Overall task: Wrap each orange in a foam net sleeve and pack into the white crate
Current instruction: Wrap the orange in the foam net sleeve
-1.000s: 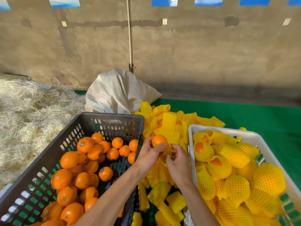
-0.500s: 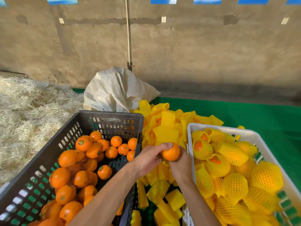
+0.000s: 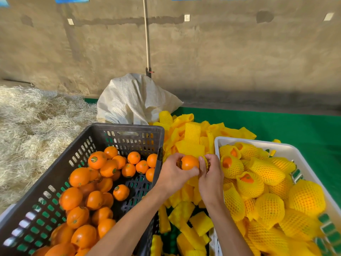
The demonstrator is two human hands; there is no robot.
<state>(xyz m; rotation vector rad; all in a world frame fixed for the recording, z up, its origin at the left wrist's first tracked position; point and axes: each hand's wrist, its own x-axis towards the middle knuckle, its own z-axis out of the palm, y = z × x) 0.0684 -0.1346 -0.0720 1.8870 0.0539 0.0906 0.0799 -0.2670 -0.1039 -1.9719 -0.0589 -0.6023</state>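
My left hand grips a bare orange above the gap between the two crates. My right hand pinches a yellow foam net sleeve right beside the orange; most of the sleeve is hidden behind the fingers. The white crate on the right holds several oranges wrapped in yellow nets. The black crate on the left holds several bare oranges.
A pile of loose yellow net sleeves lies between and behind the crates on a green mat. A white woven sack stands behind the black crate. Straw covers the ground at left. A concrete wall rises behind.
My left hand carried the orange rightward from over the black crate's edge to the sleeve pile. My right hand rose from the pile with a sleeve and met the orange.
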